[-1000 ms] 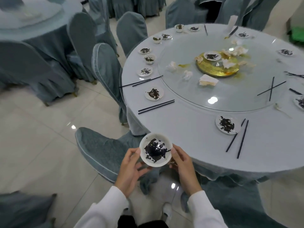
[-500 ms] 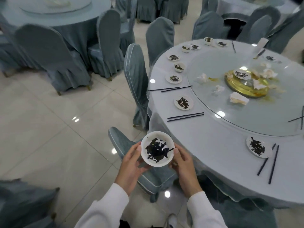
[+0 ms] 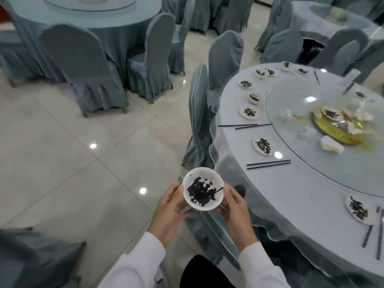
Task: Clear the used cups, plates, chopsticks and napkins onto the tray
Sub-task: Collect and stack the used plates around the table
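Both hands are on one dirty bowl [image 3: 203, 189], out over the floor [image 3: 83, 163], just off the edge of the round desk [image 3: 291, 196]. The left hand [image 3: 169, 213] cups it from one side with the fingers curled under the rim, and the right hand [image 3: 235, 208] holds the other side the same way. The bowl sits roughly level, smeared dark inside. No tray shows anywhere in the head view, so where this bowl is headed cannot be told.

Plenty waits on the desk: a used plate [image 3: 264, 145] with a pair of chopsticks [image 3: 269, 164] below it, another plate [image 3: 357, 209] at the near right, a small cup [image 3: 256, 98] further round, and crumpled napkins [image 3: 331, 144] on the glass turntable [image 3: 311, 163] by the gold dish [image 3: 340, 133].

The risk here is plain: the bowl hangs above hard tile with nothing beneath it. A slip on a greasy rim, or a knock against the covered chair [image 3: 199, 121] close by, would likely drop and break it. Any tilt could also spill the dark leftovers onto the white sleeves [image 3: 137, 265].
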`<move>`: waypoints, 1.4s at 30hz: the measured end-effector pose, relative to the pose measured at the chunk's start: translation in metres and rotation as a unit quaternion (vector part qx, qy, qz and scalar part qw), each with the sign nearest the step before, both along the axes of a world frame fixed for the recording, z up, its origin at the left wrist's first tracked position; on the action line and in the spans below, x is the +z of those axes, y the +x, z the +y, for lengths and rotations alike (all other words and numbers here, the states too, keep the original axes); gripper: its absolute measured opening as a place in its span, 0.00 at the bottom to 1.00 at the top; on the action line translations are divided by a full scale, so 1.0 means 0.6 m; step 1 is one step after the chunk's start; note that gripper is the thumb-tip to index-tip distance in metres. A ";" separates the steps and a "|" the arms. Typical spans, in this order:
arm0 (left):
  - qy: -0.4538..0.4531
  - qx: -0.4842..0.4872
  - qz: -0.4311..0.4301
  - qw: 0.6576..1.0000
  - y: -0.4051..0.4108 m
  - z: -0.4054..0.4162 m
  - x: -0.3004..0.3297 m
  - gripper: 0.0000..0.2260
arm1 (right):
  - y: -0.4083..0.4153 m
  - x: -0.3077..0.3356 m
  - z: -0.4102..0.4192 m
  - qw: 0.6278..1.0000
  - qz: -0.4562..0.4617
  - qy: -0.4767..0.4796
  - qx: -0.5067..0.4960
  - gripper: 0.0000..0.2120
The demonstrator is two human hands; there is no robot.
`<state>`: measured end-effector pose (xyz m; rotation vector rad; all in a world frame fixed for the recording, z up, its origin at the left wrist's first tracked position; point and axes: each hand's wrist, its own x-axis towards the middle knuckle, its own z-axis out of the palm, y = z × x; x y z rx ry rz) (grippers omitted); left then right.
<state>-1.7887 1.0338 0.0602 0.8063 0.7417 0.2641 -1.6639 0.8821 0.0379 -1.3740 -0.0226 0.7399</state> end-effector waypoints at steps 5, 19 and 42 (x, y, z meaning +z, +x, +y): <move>0.005 0.019 0.019 1.000 0.020 0.067 -0.012 0.10 | 0.019 -0.011 0.070 0.999 0.011 0.010 0.030 0.23; 0.034 -0.023 0.057 0.997 0.222 0.313 -0.029 0.08 | 0.202 -0.048 0.289 0.997 0.042 0.059 0.018 0.25; 0.016 -0.387 0.022 0.922 0.628 0.553 -0.060 0.21 | 0.427 -0.044 0.473 0.947 0.028 0.033 -0.318 0.19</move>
